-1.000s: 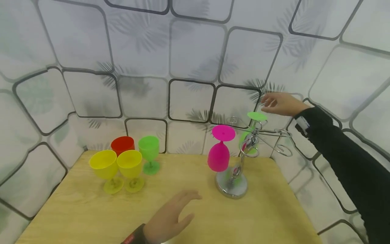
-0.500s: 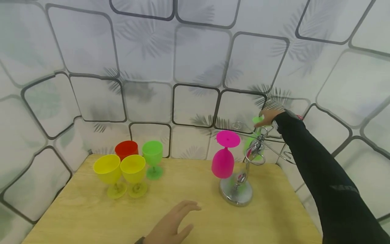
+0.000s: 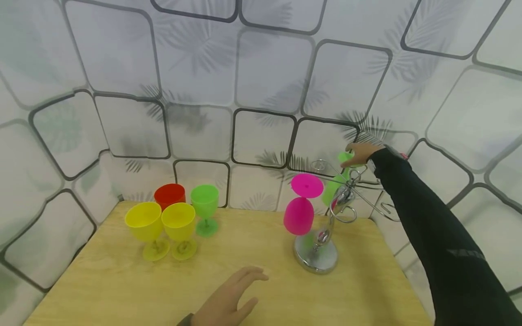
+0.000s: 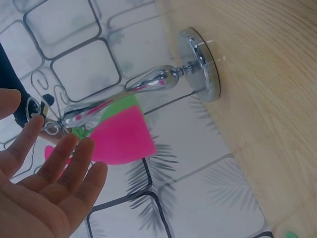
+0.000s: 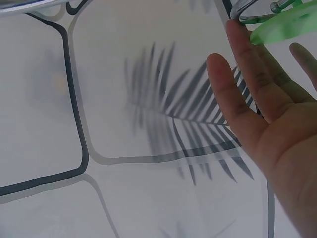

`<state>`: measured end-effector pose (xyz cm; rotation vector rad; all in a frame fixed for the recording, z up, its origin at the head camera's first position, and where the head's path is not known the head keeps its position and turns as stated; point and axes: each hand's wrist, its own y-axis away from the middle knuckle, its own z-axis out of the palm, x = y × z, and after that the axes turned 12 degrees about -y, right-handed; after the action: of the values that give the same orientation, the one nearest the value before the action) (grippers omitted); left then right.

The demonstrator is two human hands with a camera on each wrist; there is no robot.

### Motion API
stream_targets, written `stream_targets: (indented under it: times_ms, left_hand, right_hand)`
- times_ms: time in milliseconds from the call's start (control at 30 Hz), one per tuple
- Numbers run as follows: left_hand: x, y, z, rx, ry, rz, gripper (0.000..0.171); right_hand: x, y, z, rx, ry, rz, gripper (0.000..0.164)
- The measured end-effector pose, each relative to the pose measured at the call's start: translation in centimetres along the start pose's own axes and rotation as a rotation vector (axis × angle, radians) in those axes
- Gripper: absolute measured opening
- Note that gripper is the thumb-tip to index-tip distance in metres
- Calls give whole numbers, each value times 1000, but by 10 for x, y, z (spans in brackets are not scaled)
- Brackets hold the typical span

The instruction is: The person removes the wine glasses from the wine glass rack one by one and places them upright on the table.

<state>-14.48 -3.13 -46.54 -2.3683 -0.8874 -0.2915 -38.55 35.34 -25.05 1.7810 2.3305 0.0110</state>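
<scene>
A chrome goblet stand (image 3: 316, 257) with curled wire arms stands on the right of the wooden table. My right hand (image 3: 362, 153) holds the round foot of a light green plastic goblet (image 3: 331, 194), which hangs upside down behind the stand's post. In the right wrist view its fingers (image 5: 255, 82) reach up to the green foot's edge. A pink goblet (image 3: 299, 217) hangs bowl-down from the stand's left arm. My left hand (image 3: 229, 294) is held over the table front with fingers relaxed; its wrist view shows the palm near the pink goblet (image 4: 124, 141).
On the left stand two yellow goblets (image 3: 178, 222), with a red goblet (image 3: 169, 195) behind them and a second green goblet (image 3: 205, 201) to their right. A patterned curtain (image 3: 265, 68) encloses the table (image 3: 261, 244) at the back and sides.
My right hand has come down from above the stand onto the green goblet's foot. Since half a second ago that goblet's bowl has shifted slightly left and up. My left hand stays about where it was.
</scene>
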Motion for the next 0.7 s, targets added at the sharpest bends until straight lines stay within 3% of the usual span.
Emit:
stream_targets:
  times_ms: [267,500,700]
  left_hand:
    - [2,2,-1,-9,5,-20,41]
    - [1,0,1,52,2,23,45]
    - [3,0,1,36,8,10,44]
  right_hand:
    - [-6,11,-7,-25,15,-30,64]
    - [-4,15,-15,-30,26,5,63]
    - [4,17,-18,-19,-4,18,72]
